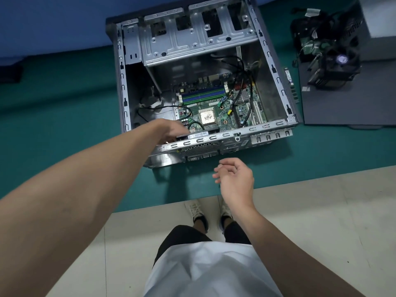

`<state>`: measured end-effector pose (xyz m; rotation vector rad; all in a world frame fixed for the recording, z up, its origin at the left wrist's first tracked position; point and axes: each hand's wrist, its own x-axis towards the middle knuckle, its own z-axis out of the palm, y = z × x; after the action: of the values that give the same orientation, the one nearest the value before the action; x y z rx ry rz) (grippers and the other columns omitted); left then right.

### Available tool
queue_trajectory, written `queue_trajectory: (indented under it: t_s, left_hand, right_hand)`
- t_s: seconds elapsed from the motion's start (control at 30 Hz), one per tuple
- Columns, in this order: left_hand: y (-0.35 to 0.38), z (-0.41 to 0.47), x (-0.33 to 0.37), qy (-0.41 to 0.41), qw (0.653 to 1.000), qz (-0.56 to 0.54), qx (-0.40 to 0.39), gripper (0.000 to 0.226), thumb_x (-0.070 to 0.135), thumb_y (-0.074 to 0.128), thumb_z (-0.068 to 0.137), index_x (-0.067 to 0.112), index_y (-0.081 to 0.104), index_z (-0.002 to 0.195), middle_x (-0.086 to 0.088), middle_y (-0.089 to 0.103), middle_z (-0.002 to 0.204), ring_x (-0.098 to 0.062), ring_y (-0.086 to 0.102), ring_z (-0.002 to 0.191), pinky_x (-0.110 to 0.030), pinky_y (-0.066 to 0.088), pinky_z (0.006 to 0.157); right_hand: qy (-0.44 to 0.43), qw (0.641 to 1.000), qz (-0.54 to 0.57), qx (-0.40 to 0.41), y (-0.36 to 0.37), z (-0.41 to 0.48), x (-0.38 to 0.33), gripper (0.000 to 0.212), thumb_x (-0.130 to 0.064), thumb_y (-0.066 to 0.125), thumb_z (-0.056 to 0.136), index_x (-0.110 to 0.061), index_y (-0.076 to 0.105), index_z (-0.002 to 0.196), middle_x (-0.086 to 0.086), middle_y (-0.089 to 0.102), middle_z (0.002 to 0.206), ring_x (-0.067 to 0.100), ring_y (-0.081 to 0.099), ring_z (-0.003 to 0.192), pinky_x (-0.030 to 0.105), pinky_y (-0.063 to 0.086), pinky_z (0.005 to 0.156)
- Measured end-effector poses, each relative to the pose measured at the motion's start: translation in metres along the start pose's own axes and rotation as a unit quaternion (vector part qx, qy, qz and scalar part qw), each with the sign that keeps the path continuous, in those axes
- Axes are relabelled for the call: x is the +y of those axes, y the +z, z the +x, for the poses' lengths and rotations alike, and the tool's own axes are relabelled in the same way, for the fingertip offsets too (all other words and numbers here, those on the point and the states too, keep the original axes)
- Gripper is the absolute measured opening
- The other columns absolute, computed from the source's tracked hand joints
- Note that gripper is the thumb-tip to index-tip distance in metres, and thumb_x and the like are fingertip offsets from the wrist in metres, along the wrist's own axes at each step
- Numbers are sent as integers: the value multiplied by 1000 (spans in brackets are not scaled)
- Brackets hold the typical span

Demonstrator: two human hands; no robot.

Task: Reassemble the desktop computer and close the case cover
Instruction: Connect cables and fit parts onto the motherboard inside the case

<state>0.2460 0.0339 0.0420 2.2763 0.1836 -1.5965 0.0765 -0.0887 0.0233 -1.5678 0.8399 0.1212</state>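
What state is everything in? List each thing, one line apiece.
computer case: open, cover off, lying on its side
side cover: off, flat on the mat beside the case
processor: bare, no cooler fitted
cooler: out of the case, on the side cover
drive cage: looks empty
left hand: inside the case at a black part; grip unclear
right hand: loosely curled, holding nothing

Dull bare-metal case (276,78) — matt black part (203,132), smooth green mat (64,93).

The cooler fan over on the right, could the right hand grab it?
Probably yes, with a stretch. The right hand is empty, and the CPU cooler sits uncovered on the dark side panel; it need only go round the computer case corner.
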Motion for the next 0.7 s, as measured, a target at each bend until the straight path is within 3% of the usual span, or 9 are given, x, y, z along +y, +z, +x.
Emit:
queue_trajectory:
  t_s: [0.1, 0.13, 0.2, 0.3, 0.37, 0.47, 0.53, 0.6, 0.7]
  left_hand:
    - [0, 0, 10, -19, 999, 24, -15, 37, 6, 40, 102, -16, 45, 132, -16, 60, 90, -22, 55, 71, -13, 48, 51]
    - [1, 2, 10, -21, 999, 29, -4, 36, 4, 39, 102, -16, 45, 131, -19, 62, 98, -21, 55, 72, -14, 47, 50]
    - [1, 3, 9, -3, 997, 62, 38, 35, 5, 41, 102, -14, 47, 131, -24, 55, 130, -30, 61, 103, -21, 50, 78]
    - [0, 2, 5, -2, 996, 55, 65, 38, 8, 39, 103, -10, 41, 137, -23, 41, 146, -33, 41, 134, -27, 31, 106]
    - [-1, 3, 1, 6, 996, 56, 68, 39, 7, 38, 103, -10, 40, 137, -22, 39, 148, -33, 39, 136, -24, 26, 105]
    - [0, 7, -9, 35, 993, 64, 98, 35, 14, 43, 102, -5, 52, 130, -25, 51, 137, -38, 49, 127, -41, 42, 101]
    - [-1, 8, -10, 39, 991, 77, 99, 34, 12, 49, 100, -7, 54, 127, -26, 56, 129, -38, 55, 119, -39, 48, 93]
    - [-2, 7, -5, 36, 993, 79, 76, 35, 5, 58, 93, -12, 55, 123, -22, 57, 113, -30, 58, 99, -32, 50, 74]
    - [-5, 5, -2, 41, 991, 120, 45, 36, 0, 60, 89, -14, 55, 121, -13, 56, 91, -24, 52, 72, -27, 46, 63]
  right_hand:
    - [11, 1000, 0, 6, -2, 2, 5, 24, 2, 55, 89, -19, 61, 80, 2, 68, 74, 10, 66, 61, 33, 55, 66]
    - [14, 1000, -3, 9, -2, 3, 7, 24, 2, 55, 89, -19, 61, 81, 2, 68, 73, 11, 66, 61, 36, 56, 68]
    - [20, 1000, -12, 13, -1, 4, 9, 22, 1, 56, 89, -19, 60, 81, 0, 68, 69, 15, 67, 65, 43, 57, 75]
    - [17, 999, -23, 16, 1, 5, 12, 20, -2, 58, 89, -21, 58, 81, -1, 69, 68, 19, 68, 68, 47, 56, 78]
    - [13, 999, -27, 16, 3, 6, 15, 19, -4, 61, 89, -21, 57, 81, 0, 69, 68, 20, 67, 68, 47, 56, 77]
    - [8, 1000, -25, 16, 6, 6, 22, 19, -6, 62, 89, -21, 57, 79, 1, 69, 68, 21, 67, 68, 45, 57, 76]
    - [1, 1000, -23, 16, 10, 7, 26, 19, -6, 62, 89, -21, 57, 78, 2, 69, 69, 20, 67, 67, 38, 57, 69]
    - [-8, 1000, -25, 16, 14, 8, 28, 20, -6, 62, 89, -21, 56, 78, 2, 69, 70, 16, 65, 62, 30, 51, 59]
    - [-18, 999, -24, 17, 20, 11, 32, 20, -5, 61, 89, -21, 56, 78, 2, 69, 72, 8, 63, 55, 23, 47, 54]
